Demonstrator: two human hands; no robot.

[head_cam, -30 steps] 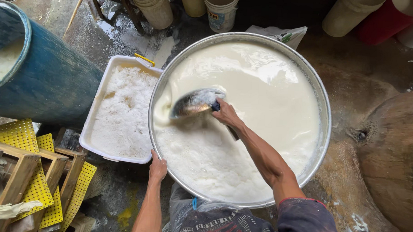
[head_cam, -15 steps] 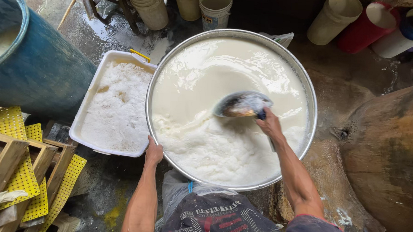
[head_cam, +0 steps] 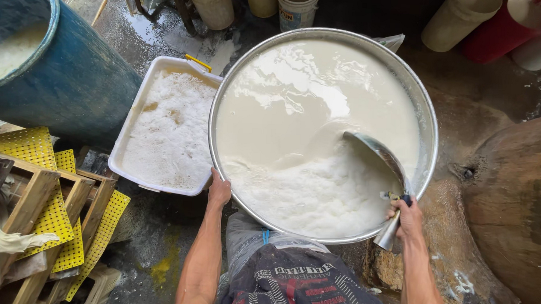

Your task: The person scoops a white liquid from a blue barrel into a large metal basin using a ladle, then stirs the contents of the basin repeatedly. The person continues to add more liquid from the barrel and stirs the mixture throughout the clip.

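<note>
Big round metal basin [head_cam: 429, 115] on the wet floor [head_cam: 160, 232], nearly full of creamy white liquid [head_cam: 296, 93], smooth and glossy at the far side, frothy and clumped toward the near rim.

Left hand [head_cam: 219, 191] resting on the near-left rim of the basin, fingers curled over the edge, gripping metal and nothing else.

Right hand [head_cam: 407, 218] at the near-right rim, closed in a fist around the handle of a metal scoop [head_cam: 375, 152]. Scoop blade angled down into the liquid right of centre, tip sunk under the surface, handle end poking out below the fist and over the rim.

Just left of the basin, touching or nearly touching it, a white rectangular tub [head_cam: 127, 141] packed with white crumbly stuff. Beyond that, far left, a blue barrel [head_cam: 75, 85] with pale contents showing at its top.

Yellow perforated sheets [head_cam: 46, 210] and wooden frames [head_cam: 35, 192] stacked at lower left. Buckets [head_cam: 296, 9] lined up along the top edge, a red one [head_cam: 496, 34] at upper right. Brown rounded mass [head_cam: 514, 202] at right, just beside the basin. Patterned dark cloth [head_cam: 296, 279] over the knees at bottom centre.
</note>
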